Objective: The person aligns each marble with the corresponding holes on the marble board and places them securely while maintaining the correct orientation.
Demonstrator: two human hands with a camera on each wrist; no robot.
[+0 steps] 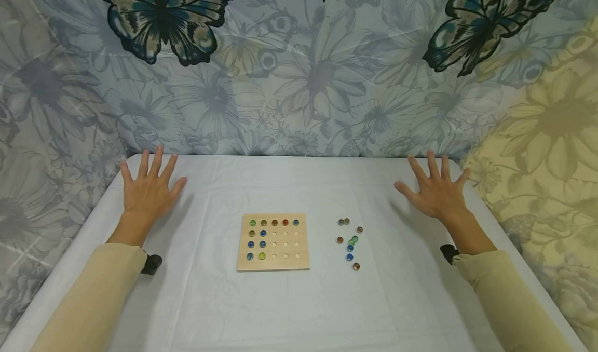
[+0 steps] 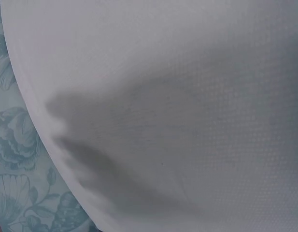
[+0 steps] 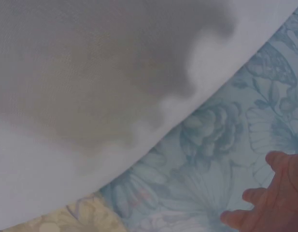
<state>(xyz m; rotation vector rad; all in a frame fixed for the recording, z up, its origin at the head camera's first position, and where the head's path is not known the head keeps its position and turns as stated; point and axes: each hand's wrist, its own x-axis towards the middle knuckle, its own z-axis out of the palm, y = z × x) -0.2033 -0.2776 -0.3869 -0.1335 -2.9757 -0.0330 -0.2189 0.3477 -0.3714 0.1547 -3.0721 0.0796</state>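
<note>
My left hand (image 1: 147, 191) is spread wide, palm down, over the far left of the table, holding nothing. Over the far right, my right hand (image 1: 435, 192) is spread in the same way and is also bare; its fingers show at the lower right of the right wrist view. Between the hands lies a wooden peg board (image 1: 279, 269) with rows of small hollows. Glass marbles fill its top row and the left two columns, while the other hollows show bare wood. Right of the board, several loose marbles (image 1: 350, 257) in blue, green, brown and red lie scattered.
A white cloth covers the table (image 1: 289, 315), whose far edge meets a hanging fabric (image 1: 322, 97) printed with flowers and butterflies. Each wrist carries a black strap-on piece, such as the left wrist device (image 1: 151, 264). Both hands cast shadows on the cloth.
</note>
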